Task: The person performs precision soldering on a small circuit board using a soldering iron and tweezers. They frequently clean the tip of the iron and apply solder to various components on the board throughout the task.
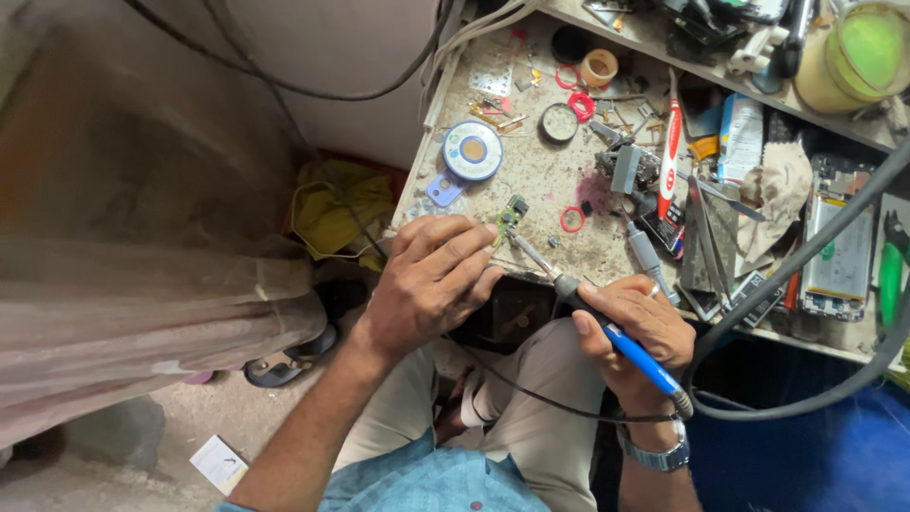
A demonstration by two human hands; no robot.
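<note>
Two hands are at work over the near edge of a speckled, grimy desk. The left hand is curled, fingertips pinched down on a small green circuit board, a thin flat piece with tiny parts on it, sitting right at the desk's front left edge. The right hand is wrapped tight round a soldering iron, blue smooth handle, black collar, slim bare metal shaft. Its long axis runs on a diagonal, from the lower right by the wrist up to the upper left, tip pointing at the board and meeting it just beside the left fingertips. A thick grey cable leaves the handle's back end and loops away to the right. A metal watch sits on the right wrist. Beyond the board, there's a round blue-rimmed solder spool, flat on the desk, and a small red ring lies close to the board on its right. Further right the desk is crowded: tweezers, a red and white tube, an opened phone, all near the iron's path. The open room is to the left, where the desk drops off to the floor and a yellow cloth lies bunched there.
</note>
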